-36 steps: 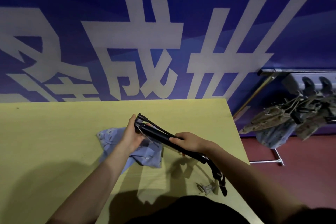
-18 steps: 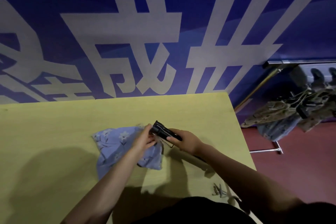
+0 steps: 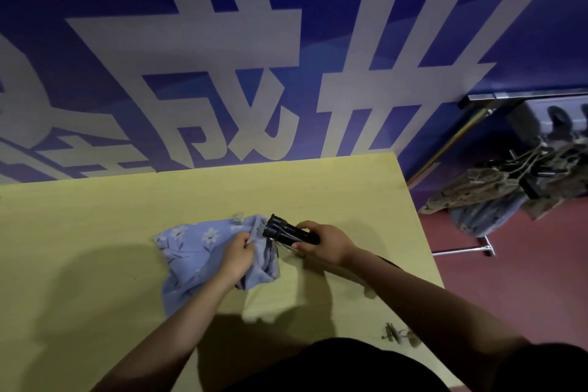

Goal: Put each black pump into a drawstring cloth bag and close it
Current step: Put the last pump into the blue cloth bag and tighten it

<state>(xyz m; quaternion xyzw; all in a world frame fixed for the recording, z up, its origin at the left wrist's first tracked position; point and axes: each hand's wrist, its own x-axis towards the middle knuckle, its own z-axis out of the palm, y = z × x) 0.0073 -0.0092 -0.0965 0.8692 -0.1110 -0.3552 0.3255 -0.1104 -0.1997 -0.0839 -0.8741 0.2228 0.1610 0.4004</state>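
Here the right hand grips the black pump around its barrel, the pump's end pointing left at the gathered edge of the blue floral cloth bag, just touching it. The left hand pinches that bag edge, the rest of the bag lying crumpled on the yellow table. A small metal item, too small to identify, lies near the table's front right edge.

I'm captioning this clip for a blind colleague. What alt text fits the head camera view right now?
Seen from above, a person's right hand grips a black pump and aims its end at a blue flowered cloth bag, which the left hand pinches at its mouth. Both lie over a yellow table before a blue wall with large pale characters.
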